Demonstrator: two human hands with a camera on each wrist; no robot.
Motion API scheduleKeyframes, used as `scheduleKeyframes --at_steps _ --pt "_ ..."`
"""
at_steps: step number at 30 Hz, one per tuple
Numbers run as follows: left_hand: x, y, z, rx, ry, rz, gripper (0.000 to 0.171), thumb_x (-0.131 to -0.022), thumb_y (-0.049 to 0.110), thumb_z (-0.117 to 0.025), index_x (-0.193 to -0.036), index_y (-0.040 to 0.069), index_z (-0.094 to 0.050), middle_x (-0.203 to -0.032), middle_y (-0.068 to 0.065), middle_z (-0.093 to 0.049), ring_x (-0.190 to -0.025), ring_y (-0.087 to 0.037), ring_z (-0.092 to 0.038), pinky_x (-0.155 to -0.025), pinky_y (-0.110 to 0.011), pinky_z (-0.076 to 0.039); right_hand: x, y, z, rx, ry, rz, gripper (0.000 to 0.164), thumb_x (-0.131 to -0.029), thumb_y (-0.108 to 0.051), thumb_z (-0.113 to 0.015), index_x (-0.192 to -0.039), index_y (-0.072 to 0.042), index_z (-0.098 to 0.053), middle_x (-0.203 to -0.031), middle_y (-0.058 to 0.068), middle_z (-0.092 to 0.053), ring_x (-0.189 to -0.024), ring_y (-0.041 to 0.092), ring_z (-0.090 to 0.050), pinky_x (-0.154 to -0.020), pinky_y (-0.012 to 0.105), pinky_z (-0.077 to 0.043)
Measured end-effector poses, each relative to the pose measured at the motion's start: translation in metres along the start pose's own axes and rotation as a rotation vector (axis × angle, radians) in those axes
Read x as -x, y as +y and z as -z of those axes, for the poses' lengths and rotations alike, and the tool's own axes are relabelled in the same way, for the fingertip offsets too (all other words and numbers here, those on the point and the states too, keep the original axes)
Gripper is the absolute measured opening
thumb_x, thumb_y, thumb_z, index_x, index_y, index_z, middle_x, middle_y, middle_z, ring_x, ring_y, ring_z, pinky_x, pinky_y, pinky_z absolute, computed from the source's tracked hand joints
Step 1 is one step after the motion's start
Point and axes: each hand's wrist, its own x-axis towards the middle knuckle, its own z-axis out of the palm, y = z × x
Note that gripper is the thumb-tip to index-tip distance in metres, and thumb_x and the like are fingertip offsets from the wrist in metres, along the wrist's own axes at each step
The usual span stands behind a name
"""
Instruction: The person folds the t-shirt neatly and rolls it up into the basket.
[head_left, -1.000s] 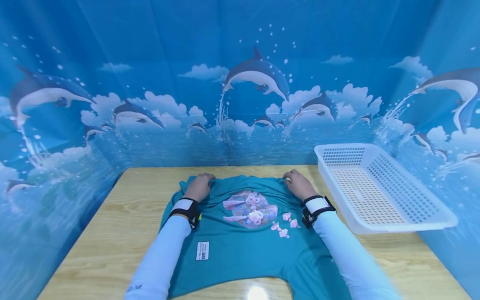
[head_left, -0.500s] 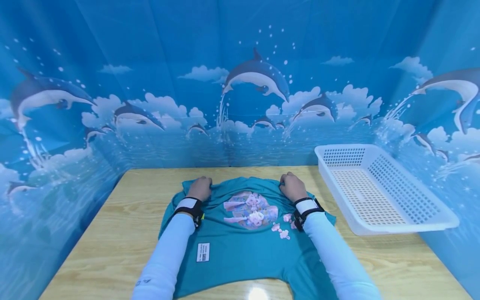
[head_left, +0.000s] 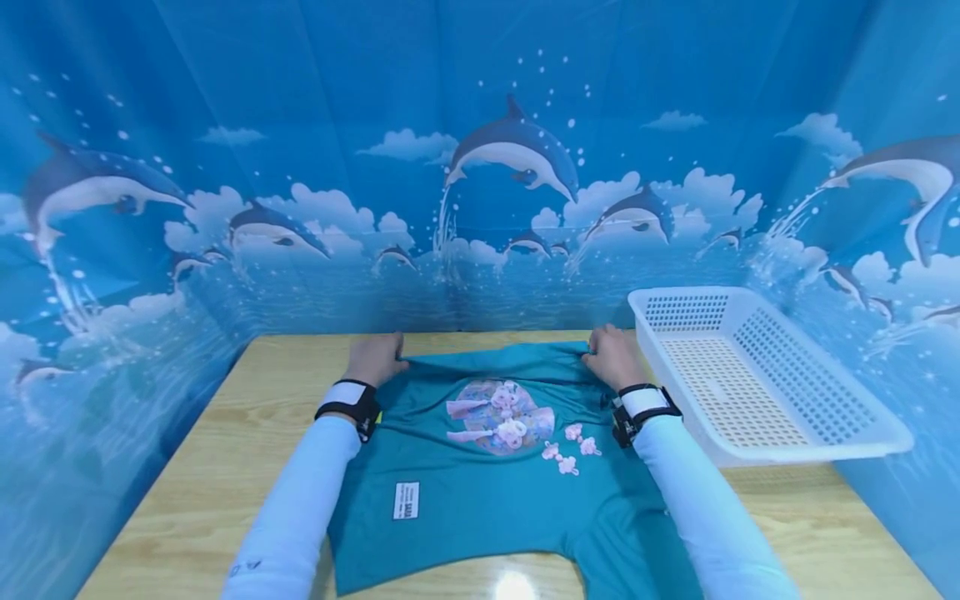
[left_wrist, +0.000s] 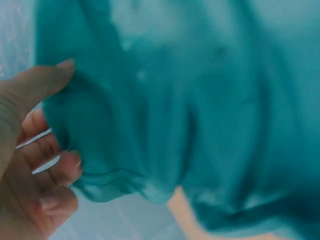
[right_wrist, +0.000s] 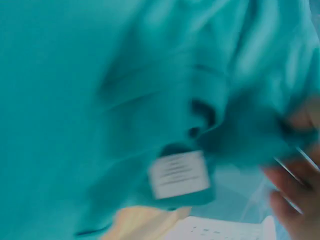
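Note:
A teal shirt [head_left: 480,508] lies spread on the table, with a pink and lilac floral patch, small pink appliqués and a printed white label on its front. My left hand [head_left: 375,358] pinches its far left edge; in the left wrist view the thumb lies over the cloth and the fingers are behind it. At the far right edge, my right hand [head_left: 615,357] pinches the fabric, pulling it taut between the hands. The right wrist view is blurred; a white care tag [right_wrist: 180,174] hangs from the cloth there, beside the right fingers [right_wrist: 287,182].
A white plastic basket [head_left: 813,454] with perforated sides stands to the right, close to the right forearm. The wooden table [head_left: 217,450] meets a blue dolphin-printed curtain [head_left: 480,283] along its back edge, with more curtain at both sides.
Both hands first drew slightly inward, then spread apart, left hand leftward and right hand rightward. The bunched top of the shirt is now stretched straighter between them.

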Motion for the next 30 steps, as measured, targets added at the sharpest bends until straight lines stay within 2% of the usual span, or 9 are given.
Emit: scheduleKeyframes --at_steps 3,6,11,14,17,19,21,24,30 --pt "0.004 -0.003 -0.009 0.048 -0.072 -0.018 0.027 -0.080 0.028 -0.076 -0.085 0.010 -0.057 -0.074 -0.004 -0.059 -0.065 -0.019 -0.052 -0.055 -0.032 -0.039 0.007 0.006 -0.006 -0.071 -0.235 -0.064 0.044 -0.088 -0.049 -0.061 -0.066 -0.011 -0.058 -0.063 0.003 -0.051 -0.058 0.019 -0.048 -0.056 0.031 -0.037" --pt "0.008 -0.006 -0.012 0.095 -0.137 -0.007 0.024 -0.082 0.022 -0.072 -0.097 0.007 -0.062 -0.093 -0.010 -0.064 -0.074 -0.021 -0.054 -0.062 -0.035 -0.044 0.009 0.007 -0.010 -0.135 -0.318 -0.140 0.055 -0.090 -0.061 -0.048 -0.068 -0.011 -0.059 -0.058 0.001 -0.050 -0.054 0.017 -0.047 -0.054 0.030 -0.037" --pt "0.010 -0.006 -0.011 0.132 -0.166 0.028 0.028 -0.086 0.011 -0.056 -0.113 0.003 -0.062 -0.113 -0.017 -0.059 -0.086 -0.026 -0.054 -0.071 -0.041 -0.047 0.005 0.006 -0.020 -0.103 -0.171 -0.203 0.050 -0.095 -0.048 -0.049 -0.064 -0.010 -0.048 -0.054 0.003 -0.038 -0.048 0.020 -0.040 -0.047 0.032 -0.033" --pt "0.010 -0.003 -0.012 0.142 -0.136 0.042 0.027 -0.088 0.009 -0.053 -0.111 0.001 -0.063 -0.109 -0.017 -0.058 -0.086 -0.026 -0.055 -0.070 -0.041 -0.048 0.002 0.002 -0.026 -0.075 -0.147 -0.252 0.047 -0.092 -0.045 -0.055 -0.095 0.001 -0.062 -0.077 0.018 -0.061 -0.069 0.031 -0.059 -0.059 0.039 -0.046" --pt "0.010 0.000 -0.014 0.137 -0.079 0.061 0.020 -0.089 0.009 -0.053 -0.102 0.000 -0.066 -0.099 -0.015 -0.057 -0.078 -0.024 -0.055 -0.062 -0.037 -0.047 0.002 -0.004 -0.031 -0.092 -0.174 -0.262 0.056 -0.089 -0.038 -0.063 -0.126 0.004 -0.055 -0.116 0.026 -0.061 -0.099 0.039 -0.060 -0.080 0.048 -0.050" --pt "0.011 0.000 -0.014 0.127 -0.035 0.079 0.015 -0.090 0.009 -0.054 -0.094 0.001 -0.066 -0.093 -0.014 -0.056 -0.072 -0.023 -0.054 -0.057 -0.034 -0.045 0.002 -0.006 -0.033 -0.123 -0.182 -0.257 0.040 -0.089 -0.030 -0.065 -0.113 0.002 -0.062 -0.103 0.022 -0.065 -0.094 0.038 -0.061 -0.085 0.049 -0.047" --pt "0.012 -0.002 -0.014 0.131 0.005 0.095 0.012 -0.090 0.009 -0.056 -0.087 0.000 -0.063 -0.088 -0.015 -0.055 -0.067 -0.022 -0.052 -0.054 -0.033 -0.042 0.002 -0.007 -0.032 -0.138 -0.149 -0.243 0.021 -0.088 -0.021 -0.065 -0.081 -0.001 -0.064 -0.073 0.013 -0.061 -0.073 0.032 -0.058 -0.079 0.049 -0.044" --pt "0.013 -0.004 -0.012 0.166 0.072 0.112 0.009 -0.090 0.006 -0.057 -0.084 0.000 -0.059 -0.083 -0.014 -0.056 -0.064 -0.022 -0.051 -0.052 -0.032 -0.040 0.002 -0.007 -0.028 -0.128 -0.033 -0.231 0.036 -0.087 -0.011 -0.060 -0.054 -0.009 -0.046 -0.050 0.001 -0.037 -0.052 0.022 -0.043 -0.067 0.044 -0.038" --pt "0.009 -0.010 -0.006 0.280 0.225 0.082 0.007 -0.088 -0.004 -0.053 -0.090 0.001 -0.057 -0.085 -0.013 -0.057 -0.071 -0.025 -0.053 -0.059 -0.034 -0.042 -0.006 -0.011 -0.010 -0.109 0.226 -0.253 0.015 -0.092 -0.013 -0.055 -0.083 -0.003 -0.061 -0.070 0.010 -0.059 -0.061 0.022 -0.053 -0.054 0.031 -0.037"
